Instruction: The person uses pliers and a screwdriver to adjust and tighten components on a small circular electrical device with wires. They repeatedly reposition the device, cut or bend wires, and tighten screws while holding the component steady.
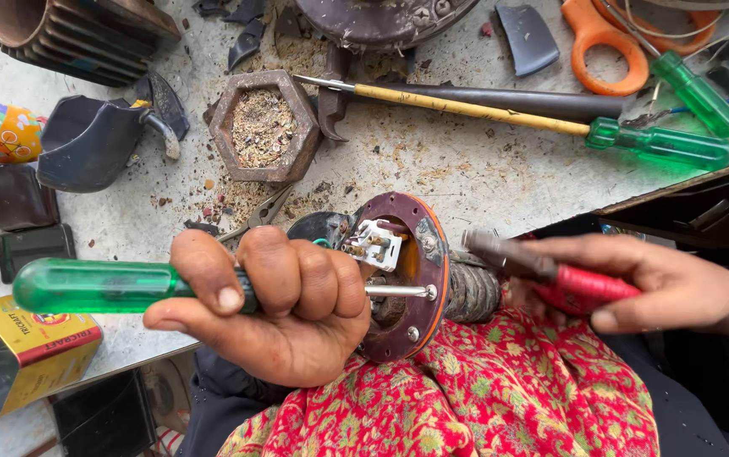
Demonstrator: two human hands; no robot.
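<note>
Head view: left hand (pixel 284 309) is wrapped around a green-handled screwdriver (pixel 93 285) at the round motor plate (pixel 419 279) on the lap, right hand (pixel 660 283) pinches red-handled pliers (pixel 567 279), near a yellow box (pixel 22 351) at the surface (pixel 466 169) edge.

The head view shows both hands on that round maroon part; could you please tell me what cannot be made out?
- Green-handled screwdriver: middle of its shaft hidden inside the left hand.
- Red-handled pliers: rear handles covered by the right hand.
- Round maroon metal plate: lower left hidden behind the left hand.
- Orange-handled scissors: cut off by the top edge.
</note>
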